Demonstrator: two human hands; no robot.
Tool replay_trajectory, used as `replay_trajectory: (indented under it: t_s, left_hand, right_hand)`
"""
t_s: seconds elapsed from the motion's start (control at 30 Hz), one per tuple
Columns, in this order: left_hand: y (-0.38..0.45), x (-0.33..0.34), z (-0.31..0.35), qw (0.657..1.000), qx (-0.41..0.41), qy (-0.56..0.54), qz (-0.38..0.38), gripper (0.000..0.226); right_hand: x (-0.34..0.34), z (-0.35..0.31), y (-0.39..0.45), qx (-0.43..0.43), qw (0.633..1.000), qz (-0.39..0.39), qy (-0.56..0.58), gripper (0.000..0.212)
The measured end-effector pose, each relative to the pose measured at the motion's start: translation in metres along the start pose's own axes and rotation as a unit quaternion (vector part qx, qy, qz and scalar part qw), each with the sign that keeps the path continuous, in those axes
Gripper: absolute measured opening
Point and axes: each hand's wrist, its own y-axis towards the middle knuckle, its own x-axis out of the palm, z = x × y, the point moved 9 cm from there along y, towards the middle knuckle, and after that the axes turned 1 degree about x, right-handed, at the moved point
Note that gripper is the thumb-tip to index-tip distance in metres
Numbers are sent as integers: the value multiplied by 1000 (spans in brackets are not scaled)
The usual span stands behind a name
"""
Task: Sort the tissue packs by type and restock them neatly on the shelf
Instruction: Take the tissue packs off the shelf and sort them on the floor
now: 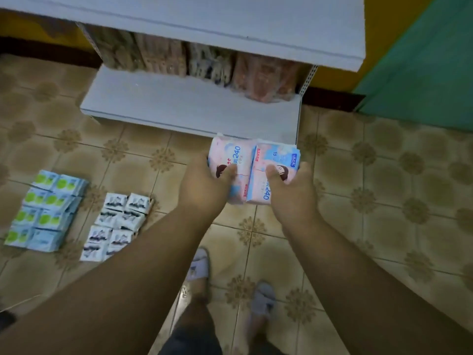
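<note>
Two feet: slippers on the patterned floor tiles, nearest of all, directly below the grips.
Left grip: left hand curled round the left pink pack, thumb pressed on its printed face, fingers hidden behind it.
Right grip: right hand curled round the right pink pack, thumb on top beside the printed face of a girl.
Held packs: both pink-and-blue, marked 240, touching edge to edge between the two grips, held above the floor just short of the lower shelf's front edge.
Left of the grips: black-and-white packs laid in two columns on the floor; further left, green-and-blue packs in a like block, the two blocks just apart.
Beyond the grips: lower shelf, white, its front part bare.
Back of that shelf: wrapped packs standing in a row, pinkish ones at the right end; prints too blurred to read.
Farthest: upper shelf overhanging the row.
</note>
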Motion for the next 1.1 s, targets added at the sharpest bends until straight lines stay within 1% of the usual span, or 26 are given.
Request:
replay_trajectory:
  t_s: [0.1,0.2,0.3,0.4,0.53,0.67,0.8,0.87,0.93,1.0,1.07,1.1]
  left_hand:
    - [26,40,-54,999,-14,21,-46,30]
    - [50,79,-119,995,-30,56,-80,32]
    - [81,133,-194,990,-39,94,-101,39]
    - [105,193,-283,982,-60,133,-122,40]
    - [131,282,-395,973,-81,147,-160,44]
    - [156,355,-474,968,-96,140,-186,50]
    - [180,404,-524,961,-102,163,-197,54]
    - [183,421,-544,952,-104,180,-223,53]
    - [181,429,-557,944,-116,181,-251,52]
    - [177,419,-545,941,-110,191,-256,56]
    - [165,392,-506,945,-77,216,-235,59]
    - [153,376,-478,945,-50,232,-227,56]
  right_hand:
    - [23,62,24,35,999,-1,-1,32]
    - [47,140,44,83,996,11,-8,33]
    - [73,234,77,120,992,24,-16,36]
    - [106,339,105,159,986,37,-40,44]
    - [133,466,148,203,977,44,-51,44]
    - [146,553,192,227,970,31,-75,39]
    - [157,606,229,199,973,24,-119,40]
    - [163,628,238,196,969,12,-152,40]
    - [168,640,239,196,967,-9,-165,45]
    - [166,628,229,201,967,-36,-154,56]
    - [154,592,209,200,966,-54,-156,67]
    - [146,566,195,183,967,-63,-166,67]
